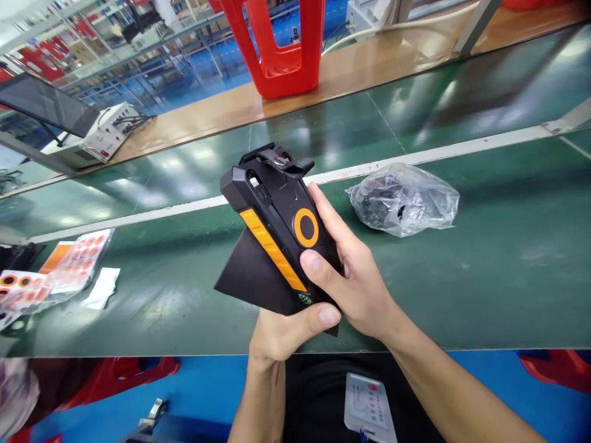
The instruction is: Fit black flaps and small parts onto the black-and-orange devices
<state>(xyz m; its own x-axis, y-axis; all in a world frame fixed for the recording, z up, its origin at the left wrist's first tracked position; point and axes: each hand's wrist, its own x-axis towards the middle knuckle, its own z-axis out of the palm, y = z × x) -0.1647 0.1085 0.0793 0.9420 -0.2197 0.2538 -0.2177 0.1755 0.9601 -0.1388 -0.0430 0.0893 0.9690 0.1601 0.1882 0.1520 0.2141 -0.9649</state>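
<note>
A black power bank (281, 221) with an orange side strip, an orange ring and a small cable plug in a slot is held tilted above the bench. A black clip (284, 161) sits at its top end. My right hand (355, 277) grips its right side, with the thumb on the face near the ring. Under the power bank lies a flat black sheet (249, 271), its corner sticking out to the left. My left hand (289, 332) holds the sheet from below at the near end, thumb on top; its other fingers are hidden.
A crumpled clear plastic bag (406, 200) with dark contents lies right on the green bench (508, 264). Sheets of orange ring stickers (83, 252) and a white paper scrap (104, 286) are at left. A red stool (290, 77) and a monitor (50, 101) stand behind.
</note>
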